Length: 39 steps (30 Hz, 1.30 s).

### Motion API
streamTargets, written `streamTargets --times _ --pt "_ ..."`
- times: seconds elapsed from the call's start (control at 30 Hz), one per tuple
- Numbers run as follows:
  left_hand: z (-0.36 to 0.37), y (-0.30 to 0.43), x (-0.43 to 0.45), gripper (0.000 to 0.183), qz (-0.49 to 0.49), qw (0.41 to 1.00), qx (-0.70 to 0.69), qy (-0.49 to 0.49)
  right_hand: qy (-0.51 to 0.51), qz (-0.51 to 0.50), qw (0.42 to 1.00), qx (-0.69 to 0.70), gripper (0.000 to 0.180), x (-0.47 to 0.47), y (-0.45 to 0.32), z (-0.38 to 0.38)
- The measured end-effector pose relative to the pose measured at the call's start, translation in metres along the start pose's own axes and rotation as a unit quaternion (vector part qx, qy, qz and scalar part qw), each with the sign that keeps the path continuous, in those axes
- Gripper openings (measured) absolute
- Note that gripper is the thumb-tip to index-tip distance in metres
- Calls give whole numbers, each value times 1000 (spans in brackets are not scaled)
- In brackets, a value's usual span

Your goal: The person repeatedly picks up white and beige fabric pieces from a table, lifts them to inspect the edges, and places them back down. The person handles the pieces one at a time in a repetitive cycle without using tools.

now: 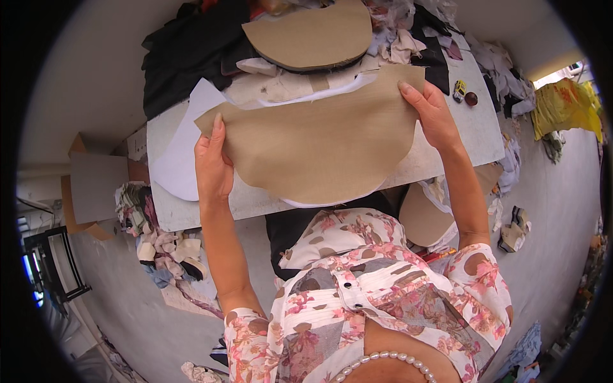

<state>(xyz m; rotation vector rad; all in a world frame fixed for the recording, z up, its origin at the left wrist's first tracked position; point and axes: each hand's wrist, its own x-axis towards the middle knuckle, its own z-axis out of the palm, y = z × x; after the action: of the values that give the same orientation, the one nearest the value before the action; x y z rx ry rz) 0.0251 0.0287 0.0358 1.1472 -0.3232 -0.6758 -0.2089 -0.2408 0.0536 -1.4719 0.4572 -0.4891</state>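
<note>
My left hand (214, 165) grips the left end of a large tan fabric piece (321, 143), thumb on top. At its upper right corner, my right hand (432, 112) pinches the same piece. The fabric is spread between both hands, with a straighter upper edge and a curved lower edge. White material (335, 203) peeks out beneath its lower edge. A white curved piece (177, 163) lies on the table to the left. Beyond the held piece, a stack of similar tan half-round pieces (313, 36) rests on the table.
The pale table (459, 139) carries black fabric (191, 52), fabric scraps (404, 48), a small yellow toy car (459, 90) and a dark red ball (471, 98). A cardboard box (99, 186) and scrap heaps (163, 249) are at the left. A yellow bag (565, 107) is at the right.
</note>
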Motion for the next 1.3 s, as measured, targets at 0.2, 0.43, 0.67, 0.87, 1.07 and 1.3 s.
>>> streamTargets --times 0.2,0.43,0.67,0.87,1.07,1.3 --pt "5 -27 27 29 58 944 308 102 58 -71 970 -224 26 27 34 -3" --pt "-7 -35 35 27 88 882 449 115 124 -99 896 -414 28 32 52 -5" --pt "20 -19 14 47 264 731 621 96 130 -258 777 -560 53 20 17 12" --pt "20 -39 0 64 231 665 701 -108 -73 -216 731 -643 64 11 47 40" --pt "15 -50 1 66 224 679 691 -106 -92 -212 725 -649 61 13 44 37" --pt "-4 -46 -16 57 289 798 528 -4 -83 -282 860 -417 21 38 -18 134"
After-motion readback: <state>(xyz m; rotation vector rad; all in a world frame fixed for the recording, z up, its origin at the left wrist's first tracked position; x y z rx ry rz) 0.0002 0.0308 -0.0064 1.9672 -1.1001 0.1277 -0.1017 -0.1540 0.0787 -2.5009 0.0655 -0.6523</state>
